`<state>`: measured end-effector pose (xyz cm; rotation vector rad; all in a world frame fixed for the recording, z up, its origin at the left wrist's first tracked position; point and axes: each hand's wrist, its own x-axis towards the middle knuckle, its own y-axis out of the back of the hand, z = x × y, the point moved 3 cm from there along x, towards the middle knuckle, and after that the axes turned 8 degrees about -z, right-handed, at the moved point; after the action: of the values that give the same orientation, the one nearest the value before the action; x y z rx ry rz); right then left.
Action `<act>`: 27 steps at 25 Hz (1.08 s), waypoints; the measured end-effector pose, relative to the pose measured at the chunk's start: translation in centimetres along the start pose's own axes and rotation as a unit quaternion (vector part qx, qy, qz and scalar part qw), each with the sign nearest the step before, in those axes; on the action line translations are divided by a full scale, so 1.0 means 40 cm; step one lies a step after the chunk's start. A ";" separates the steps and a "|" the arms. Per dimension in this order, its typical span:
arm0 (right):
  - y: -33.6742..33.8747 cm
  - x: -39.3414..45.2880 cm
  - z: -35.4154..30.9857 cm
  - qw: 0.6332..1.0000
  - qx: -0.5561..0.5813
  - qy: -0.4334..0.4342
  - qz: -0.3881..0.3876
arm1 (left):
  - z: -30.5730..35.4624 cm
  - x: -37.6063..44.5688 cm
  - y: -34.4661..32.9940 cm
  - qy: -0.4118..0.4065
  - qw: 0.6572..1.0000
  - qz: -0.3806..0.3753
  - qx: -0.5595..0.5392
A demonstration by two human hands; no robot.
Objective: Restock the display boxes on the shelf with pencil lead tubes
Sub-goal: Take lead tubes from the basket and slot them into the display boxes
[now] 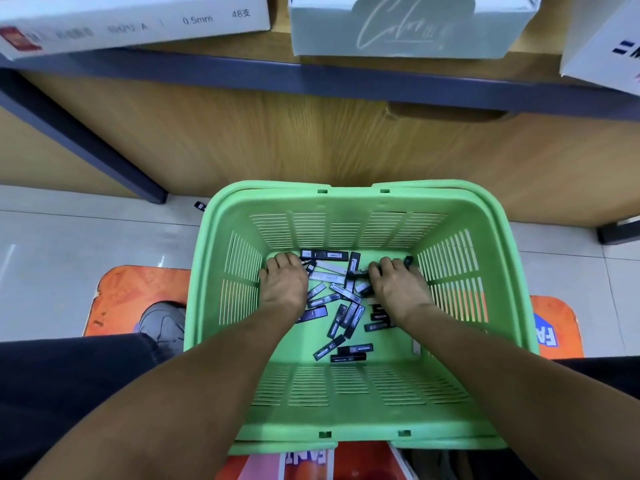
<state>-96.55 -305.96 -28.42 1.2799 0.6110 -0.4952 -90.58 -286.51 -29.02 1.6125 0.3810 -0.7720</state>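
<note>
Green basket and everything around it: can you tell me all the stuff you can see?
basket: one, green, on the floor below the shelf
lead tubes: many, black and grey, loose on the basket bottom
stray tube: one, black, on the floor left of the basket
shelf edge: one, dark blue with wood behind, across the top
display boxes: three in part view, white and pale green, on the shelf
floor stickers: orange, under the basket
shoe: one, grey, left of the basket
left hand: in the basket, fingers curled down among the tubes
right hand: in the basket, fingers curled round tubes
</note>
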 end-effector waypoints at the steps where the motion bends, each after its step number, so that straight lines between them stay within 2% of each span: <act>1: -0.003 -0.001 -0.004 1.000 0.020 -0.006 -0.011 | 0.003 0.002 -0.004 -0.004 1.000 -0.008 -0.019; 6: 0.014 0.014 -0.004 0.987 0.154 -0.027 -0.030 | 0.008 0.016 -0.011 0.022 0.983 -0.035 -0.181; 8: 0.011 0.023 -0.002 0.981 0.188 -0.039 -0.039 | 0.011 0.013 -0.009 0.036 0.977 -0.031 -0.207; 11: 0.018 0.026 -0.029 0.951 0.296 -0.071 -0.055 | 0.038 0.001 -0.008 0.063 0.951 -0.052 -0.297; 18: 0.029 0.041 -0.074 0.839 0.512 -0.182 -0.033 | 0.104 0.004 -0.021 0.073 0.910 -0.070 -0.402; 19: 0.026 0.045 -0.068 0.814 0.546 -0.195 -0.038 | 0.106 0.002 -0.015 0.074 0.904 -0.077 -0.414; 21: 0.025 0.059 -0.065 0.754 0.625 -0.194 -0.062 | 0.109 -0.002 -0.002 0.062 0.890 -0.102 -0.439; 24: 0.046 0.064 -0.066 0.722 0.662 -0.183 -0.081 | 0.112 0.008 -0.002 0.057 0.887 -0.121 -0.442; 27: 0.043 0.054 -0.075 0.653 0.731 -0.159 -0.115 | 0.117 0.008 -0.003 0.051 0.883 -0.136 -0.446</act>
<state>-94.26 -302.66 -29.15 2.5464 -0.0992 -1.5847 -91.69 -291.07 -29.45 0.7286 0.9049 -0.5777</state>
